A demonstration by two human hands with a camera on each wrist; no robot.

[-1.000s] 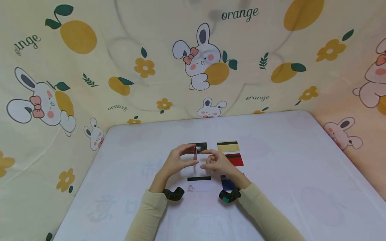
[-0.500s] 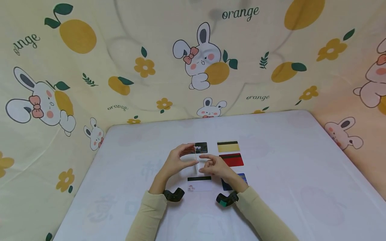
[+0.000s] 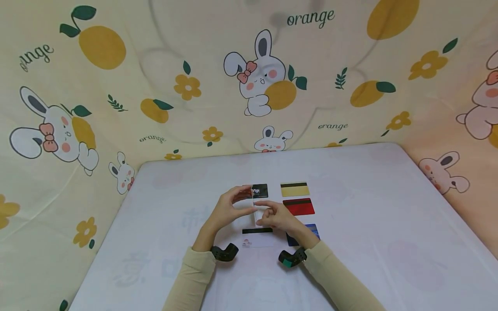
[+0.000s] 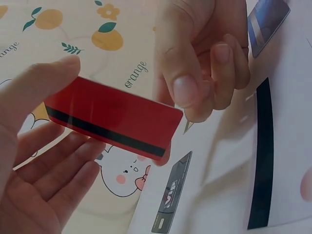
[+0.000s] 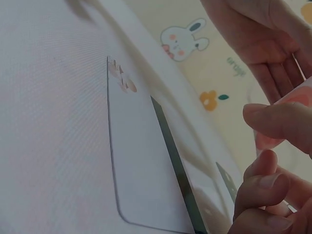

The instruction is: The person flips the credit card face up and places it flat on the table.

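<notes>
A red magnetic stripe card (image 4: 114,117) is held upright above the table, seen nearly edge-on in the head view. My left hand (image 3: 230,205) holds one end between thumb and fingers across its long edges. At the other end is my right hand (image 3: 274,215), its thumb (image 4: 185,92) at one edge and its index fingertip emerging at the opposite edge. The other right fingers are curled in. Below the held card lies a white card (image 3: 257,238) with a black stripe. A black VIP card (image 3: 260,190) lies just beyond, partly hidden by the left fingers.
To the right lie a gold card (image 3: 295,189), a second red card (image 3: 301,207) and a blue card (image 3: 313,231), partly covered by the right wrist. The cards rest on a white-covered table (image 3: 369,242). A printed cloth (image 3: 218,43) hangs behind it.
My right hand has moved slightly down and left, its index finger and thumb closing in on the card. The held card has turned more edge-on. My left hand stays nearly still.
</notes>
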